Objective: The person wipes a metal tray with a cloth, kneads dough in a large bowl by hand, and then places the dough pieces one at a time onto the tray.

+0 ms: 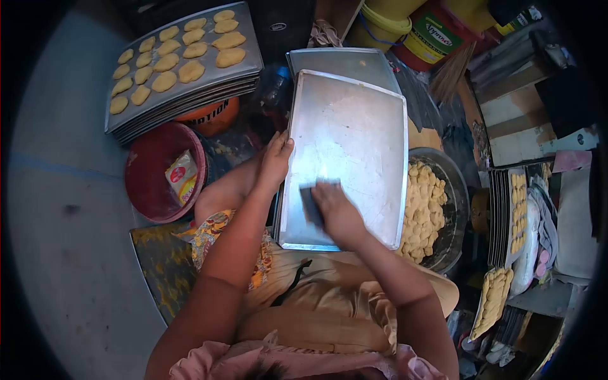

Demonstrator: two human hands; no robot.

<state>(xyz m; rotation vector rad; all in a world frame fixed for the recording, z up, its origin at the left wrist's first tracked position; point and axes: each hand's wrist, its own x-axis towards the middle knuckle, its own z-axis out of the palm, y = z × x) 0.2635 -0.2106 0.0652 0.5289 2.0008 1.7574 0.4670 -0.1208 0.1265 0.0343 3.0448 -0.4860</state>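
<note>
An empty metal baking tray [354, 139] lies tilted across my lap, on top of other trays. My left hand [277, 158] is closed on its left edge. My right hand [339, 212], slightly blurred, presses a dark flat rectangular pad [311, 206] against the tray's lower part; whether it is a scraper or a sponge I cannot make out. Just right of the tray, a large round basin [465, 209] holds a heap of dough pieces [421, 209], partly hidden behind the tray.
At upper left, stacked trays [183, 114] carry flat dough pieces [166, 62] on top. Below stands a red tub [142, 190] containing a plastic packet [182, 177]. Buckets [437, 38] line the back. On the right are more stacked trays [499, 218] and a dough-filled tray [491, 304].
</note>
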